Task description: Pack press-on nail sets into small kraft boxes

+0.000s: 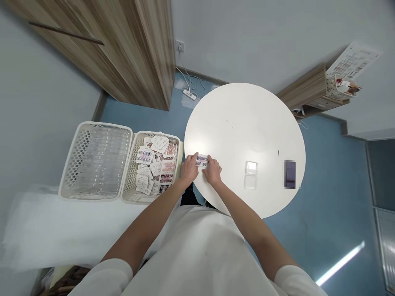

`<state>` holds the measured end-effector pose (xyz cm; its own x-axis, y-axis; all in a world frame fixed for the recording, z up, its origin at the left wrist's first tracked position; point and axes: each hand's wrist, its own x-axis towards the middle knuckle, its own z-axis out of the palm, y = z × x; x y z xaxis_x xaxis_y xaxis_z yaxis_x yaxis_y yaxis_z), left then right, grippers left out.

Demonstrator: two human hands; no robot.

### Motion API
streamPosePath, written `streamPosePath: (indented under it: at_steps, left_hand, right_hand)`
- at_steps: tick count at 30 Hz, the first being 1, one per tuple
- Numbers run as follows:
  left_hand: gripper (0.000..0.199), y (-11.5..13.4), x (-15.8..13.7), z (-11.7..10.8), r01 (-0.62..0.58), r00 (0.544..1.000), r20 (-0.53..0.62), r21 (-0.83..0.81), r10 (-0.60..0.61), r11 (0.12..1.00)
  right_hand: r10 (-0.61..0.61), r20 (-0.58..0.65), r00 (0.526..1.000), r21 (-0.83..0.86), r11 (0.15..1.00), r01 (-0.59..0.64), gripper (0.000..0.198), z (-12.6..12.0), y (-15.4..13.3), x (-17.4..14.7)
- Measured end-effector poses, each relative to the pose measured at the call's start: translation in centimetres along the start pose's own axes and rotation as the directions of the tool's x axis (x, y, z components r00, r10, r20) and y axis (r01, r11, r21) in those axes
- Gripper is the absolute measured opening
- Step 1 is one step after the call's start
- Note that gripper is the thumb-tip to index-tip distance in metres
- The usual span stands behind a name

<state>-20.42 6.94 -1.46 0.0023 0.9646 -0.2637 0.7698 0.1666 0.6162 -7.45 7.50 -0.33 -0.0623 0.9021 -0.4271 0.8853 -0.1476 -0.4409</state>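
Note:
A small card of press-on nails (202, 160), with purplish nails in rows, is held between my two hands at the left edge of the round white table. My left hand (189, 169) grips its left side, fingers closed on the edge. On the other side my right hand (212, 170) pinches the right edge, thumb toward me. Farther right on the table lies an opened clear plastic case (250, 182), its two halves spread flat. To the left of my left hand, a cream basket (125, 193) holds many similar nail cards (168, 166) and white printed cards (142, 182).
Another cream basket (63, 181) at the far left holds stacked clear plastic cases (103, 160). A blurred purple object (290, 174) lies near the right edge of the round table (243, 107). A wooden cabinet (145, 53) and a power strip (189, 95) are beyond.

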Motion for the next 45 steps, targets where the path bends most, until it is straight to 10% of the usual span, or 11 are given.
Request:
streamPosePath:
  at_steps: [14,30,45]
  left_hand:
    - [0.065,4.3,-3.2,3.1,-0.182,0.979,0.051,-0.240,0.199,0.954]
    - [0.059,15.8,-5.6,11.4,-0.341,0.925,0.182,0.012,0.333,0.940]
    - [0.061,17.5,-4.1,14.1,-0.247,0.955,0.214,0.188,0.206,0.950]
  right_hand:
    - [-0.145,-0.104,0.984,0.119,0.980,0.157,0.063,-2.4,7.5,-4.4]
    - [-0.298,-0.121,0.947,0.206,0.926,0.318,0.062,-8.9,24.0,-7.8]
    - [-0.408,-0.030,0.913,0.058,0.911,0.409,0.062,-9.5,26.5,-4.4]
